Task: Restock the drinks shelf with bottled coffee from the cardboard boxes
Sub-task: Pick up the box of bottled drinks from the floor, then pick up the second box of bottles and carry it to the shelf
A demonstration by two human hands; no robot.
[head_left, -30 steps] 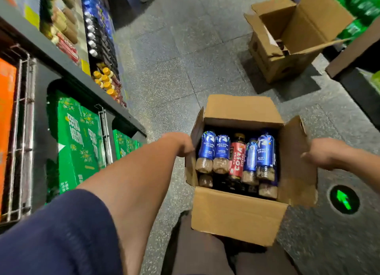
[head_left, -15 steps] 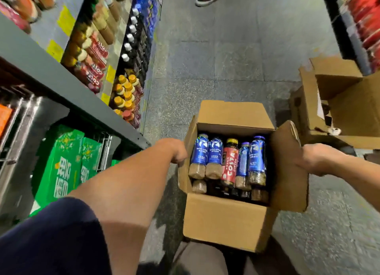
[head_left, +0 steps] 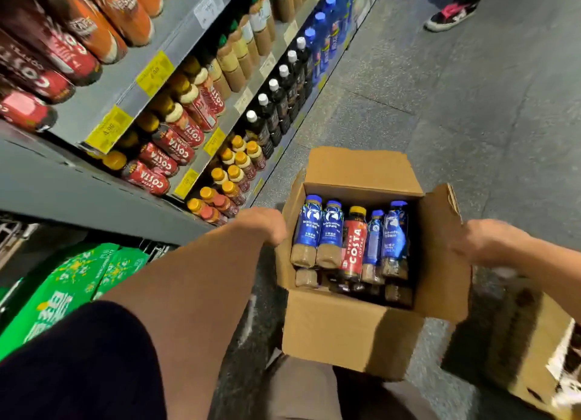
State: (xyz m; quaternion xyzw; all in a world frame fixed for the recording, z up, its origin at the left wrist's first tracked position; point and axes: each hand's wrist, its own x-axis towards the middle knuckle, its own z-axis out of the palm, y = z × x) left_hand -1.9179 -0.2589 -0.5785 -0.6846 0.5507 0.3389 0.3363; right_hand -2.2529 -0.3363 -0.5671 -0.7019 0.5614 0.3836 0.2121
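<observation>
"Bottled coffee, where is it?"

"It is inside the open cardboard box. The bottles lie side by side, with their caps pointing away from the person."

"What colours are they?"

"On top I see four blue bottles and one red bottle in the middle. The red one says COSTA. More bottles lie under them, but it is dark down there."

"Who has the box?"

"A person holds it with two bare hands. The left hand grips the left side of the box, with its fingers curled over the top edge. The right hand holds the outside of the right flap. That hand is blurry. Its fingers bend round the flap, but I cannot see the tips."

"Is the box on the floor?"

"I cannot tell. Its near end is just in front of the person's grey trousers."

"Where is the drinks shelf?"

"The drinks shelf is on the left, near the box but not touching it. Rows of red COSTA bottles are on it, and dark bottles with white caps are farther along. Yellow tags are stuck on the shelf edges."

"What else?"

"Green packs sit under the shelf. A second box is low on the right, under the right arm. Far off on the grey floor there is somebody's shoe. A dark sleeve covers the top of the left arm."
</observation>
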